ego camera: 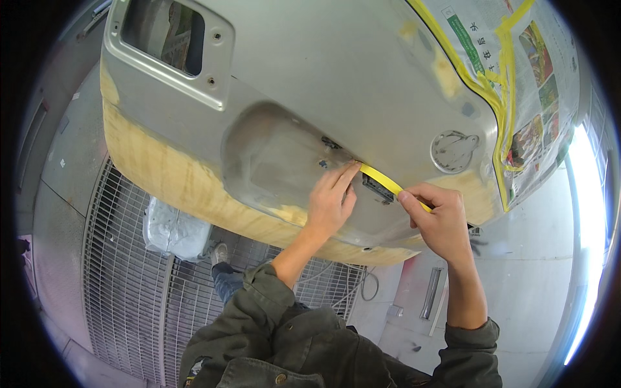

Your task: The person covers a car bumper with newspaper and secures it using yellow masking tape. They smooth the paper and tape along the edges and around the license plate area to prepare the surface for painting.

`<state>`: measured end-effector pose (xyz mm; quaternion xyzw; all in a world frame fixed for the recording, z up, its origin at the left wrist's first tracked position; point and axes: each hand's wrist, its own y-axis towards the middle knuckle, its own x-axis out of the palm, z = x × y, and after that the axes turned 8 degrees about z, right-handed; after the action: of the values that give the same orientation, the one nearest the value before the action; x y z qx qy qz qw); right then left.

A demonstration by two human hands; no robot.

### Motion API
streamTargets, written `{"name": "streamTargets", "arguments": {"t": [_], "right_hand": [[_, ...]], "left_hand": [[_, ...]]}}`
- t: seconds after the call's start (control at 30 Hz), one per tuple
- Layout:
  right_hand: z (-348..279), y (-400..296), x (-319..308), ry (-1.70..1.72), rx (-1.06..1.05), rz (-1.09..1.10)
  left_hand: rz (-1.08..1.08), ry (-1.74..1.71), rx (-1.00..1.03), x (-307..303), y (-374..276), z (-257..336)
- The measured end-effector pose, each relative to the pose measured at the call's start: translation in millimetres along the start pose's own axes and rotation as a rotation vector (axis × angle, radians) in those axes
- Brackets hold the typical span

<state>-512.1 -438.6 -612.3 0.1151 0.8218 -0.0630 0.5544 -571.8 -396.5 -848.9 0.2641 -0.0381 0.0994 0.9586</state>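
Note:
Before me is a grey vehicle tailgate panel (301, 63) with sanded yellowish filler (165, 160) along its lower edge. A strip of yellow masking tape (381, 178) runs between my hands at the rim of the panel's recess. My left hand (334, 196) presses the strip's left end against the panel with its fingertips. The strip's right part is pinched between thumb and fingers of my right hand (434, 213). Just below the tape, a dark rectangular fitting (378, 188) sits in the recess. Another dark fitting (331, 142) lies up and left of my left fingertips.
Newspaper (533, 97) edged with yellow tape covers the right side. A rectangular opening (162, 34) is at upper left. Below are a floor grating (126, 271), a plastic-wrapped object (174, 230) and a hose (371, 286). A round recess (453, 151) lies right of my hands.

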Motion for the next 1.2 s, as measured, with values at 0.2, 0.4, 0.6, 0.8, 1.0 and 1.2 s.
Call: {"name": "streamTargets", "arguments": {"t": [0.2, 0.4, 0.6, 0.8, 1.0, 1.2], "right_hand": [[28, -6, -12, -0.001, 0.127, 0.004], [65, -7, -7, -0.041, 0.166, 0.052], [93, -9, 13, -0.125, 0.169, 0.130], [120, -13, 32, -0.255, 0.016, 0.290], [78, -30, 16, -0.117, -0.043, 0.245], [15, -20, 13, -0.126, -0.258, 0.206]], "left_hand": [[-0.020, 0.061, 0.089, -5, 9, -2], [-0.067, 0.119, 0.128, -10, 11, 1], [-0.123, 0.146, 0.184, -15, 15, 0], [-0.172, 0.172, 0.211, -14, 15, 0], [-0.221, 0.202, 0.248, -15, 8, -5], [-0.168, 0.202, 0.251, -6, -2, -10]]}}
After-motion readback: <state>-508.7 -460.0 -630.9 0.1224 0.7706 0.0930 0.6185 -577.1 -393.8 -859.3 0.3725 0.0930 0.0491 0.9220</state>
